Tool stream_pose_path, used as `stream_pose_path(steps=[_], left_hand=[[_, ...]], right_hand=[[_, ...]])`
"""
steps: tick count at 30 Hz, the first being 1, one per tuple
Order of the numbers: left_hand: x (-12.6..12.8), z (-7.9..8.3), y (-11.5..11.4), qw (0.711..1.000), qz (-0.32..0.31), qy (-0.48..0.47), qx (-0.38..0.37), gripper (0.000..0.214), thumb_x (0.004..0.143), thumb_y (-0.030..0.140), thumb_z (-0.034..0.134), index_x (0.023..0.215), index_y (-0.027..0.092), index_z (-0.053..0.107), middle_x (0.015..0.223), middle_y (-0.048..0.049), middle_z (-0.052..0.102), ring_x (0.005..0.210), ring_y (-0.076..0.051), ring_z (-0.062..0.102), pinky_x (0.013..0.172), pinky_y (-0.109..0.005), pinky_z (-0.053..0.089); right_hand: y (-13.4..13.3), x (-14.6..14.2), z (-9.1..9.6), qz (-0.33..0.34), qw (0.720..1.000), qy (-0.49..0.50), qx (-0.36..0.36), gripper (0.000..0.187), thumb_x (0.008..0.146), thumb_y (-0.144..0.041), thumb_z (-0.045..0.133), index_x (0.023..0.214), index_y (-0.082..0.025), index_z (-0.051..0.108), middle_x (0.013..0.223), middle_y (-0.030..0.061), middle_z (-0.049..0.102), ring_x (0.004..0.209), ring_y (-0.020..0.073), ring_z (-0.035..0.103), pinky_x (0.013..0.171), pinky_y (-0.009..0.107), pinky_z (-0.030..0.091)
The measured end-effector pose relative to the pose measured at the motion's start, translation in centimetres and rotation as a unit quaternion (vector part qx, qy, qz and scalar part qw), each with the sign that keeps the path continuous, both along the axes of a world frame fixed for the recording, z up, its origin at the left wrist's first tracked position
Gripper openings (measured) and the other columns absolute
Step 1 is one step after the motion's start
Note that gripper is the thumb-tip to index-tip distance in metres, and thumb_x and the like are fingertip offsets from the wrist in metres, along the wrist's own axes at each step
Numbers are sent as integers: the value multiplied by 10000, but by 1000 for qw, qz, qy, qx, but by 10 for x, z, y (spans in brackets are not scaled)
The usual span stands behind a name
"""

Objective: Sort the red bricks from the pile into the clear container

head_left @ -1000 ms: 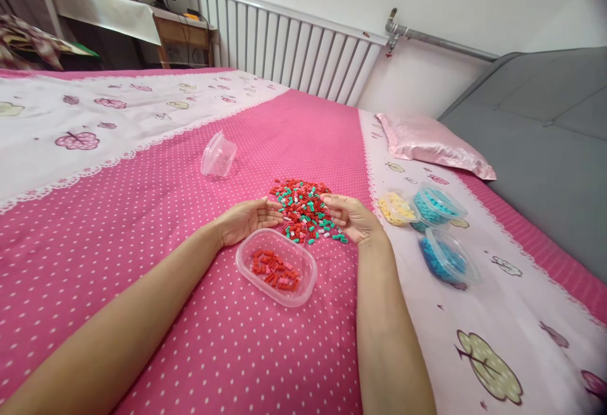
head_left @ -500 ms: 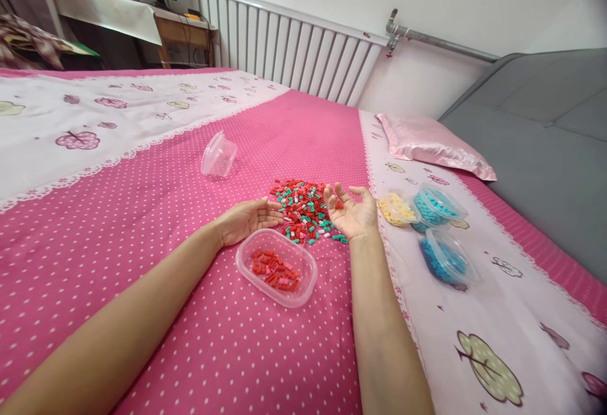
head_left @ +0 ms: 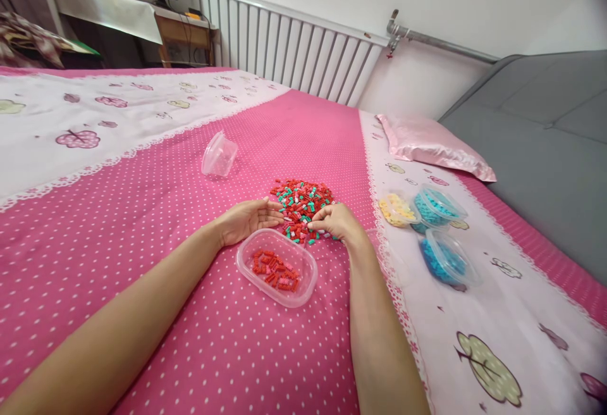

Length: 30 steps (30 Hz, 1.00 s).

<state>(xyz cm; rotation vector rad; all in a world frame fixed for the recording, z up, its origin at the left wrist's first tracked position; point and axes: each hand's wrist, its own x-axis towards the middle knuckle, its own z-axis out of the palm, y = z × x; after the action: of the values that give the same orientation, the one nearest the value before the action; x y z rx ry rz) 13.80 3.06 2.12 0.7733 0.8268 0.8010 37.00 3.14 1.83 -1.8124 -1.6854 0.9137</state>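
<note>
A heap of small building bricks (head_left: 303, 203), mostly red with green, pink and white ones among them, lies on the pink dotted bedspread. At the heap's left edge rests my left hand (head_left: 246, 221), fingers stretched out and palm turned toward the bricks. On the opposite side, my right hand (head_left: 337, 220) is palm down, thumb and fingers pinched together at the bricks; what sits between the fingertips is too small to make out. Just in front of the heap stands a clear plastic tub (head_left: 303, 291) with red and a few pink bricks inside.
Another clear tub (head_left: 219, 154) lies tipped on its side beyond my left hand. To the right are tubs of yellow pieces (head_left: 397, 210), teal pieces (head_left: 434, 206) and blue pieces (head_left: 443, 260). A pink pillow (head_left: 436, 146) lies by the grey headboard (head_left: 545, 124).
My right hand has turned from palm up with curled fingers to palm down, moving left onto the bricks and pinching there. The left hand stays where it was.
</note>
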Motion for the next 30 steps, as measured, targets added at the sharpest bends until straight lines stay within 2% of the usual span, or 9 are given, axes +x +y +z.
stream_pose_path(steps=[7,12,18,25,28,30], left_hand=[[-1,-2,1,1000,-5,-20,-1,275,897,202,432,884,50,660,880,-164,694,834,-194,682,795,-257,533],[-1,-1,1,1000,-2,-9,-1,275,901,188,415,871,65,660,873,-145,699,832,-181,681,799,-250,531],[0,-1,1,1000,1,-6,-1,279,903,192,409,896,60,655,886,-146,695,843,-186,679,810,-253,523],[-2,-4,2,1000,-9,-15,9,260,899,193,424,893,68,652,888,-144,696,849,-182,678,823,-257,521],[-2,-3,1,1000,-7,-9,8,266,901,192,417,892,67,652,893,-145,697,847,-181,677,828,-259,519],[-1,-2,1,1000,-3,-4,7,269,903,193,412,890,70,651,885,-140,699,846,-180,677,827,-259,519]], right_hand=[[0,9,2,-12,994,-104,-18,222,504,-241,801,703,-192,717,541,-38,613,508,87,540,482,194,360],[-1,5,5,4,995,-104,-9,215,537,-279,787,731,-201,737,576,-26,639,525,93,548,500,200,372],[-2,-3,6,23,992,-125,11,206,545,-374,778,674,-218,739,604,-4,666,558,116,572,501,212,370],[-5,-10,10,31,986,-165,23,110,611,-328,726,666,-235,747,618,4,684,607,127,599,511,200,370],[-6,-11,11,32,989,-145,18,85,609,-287,713,635,-209,737,565,-3,654,575,119,575,512,202,365],[-7,-10,12,29,997,-76,7,82,603,-260,709,613,-179,717,505,-15,607,517,102,529,499,203,356]])
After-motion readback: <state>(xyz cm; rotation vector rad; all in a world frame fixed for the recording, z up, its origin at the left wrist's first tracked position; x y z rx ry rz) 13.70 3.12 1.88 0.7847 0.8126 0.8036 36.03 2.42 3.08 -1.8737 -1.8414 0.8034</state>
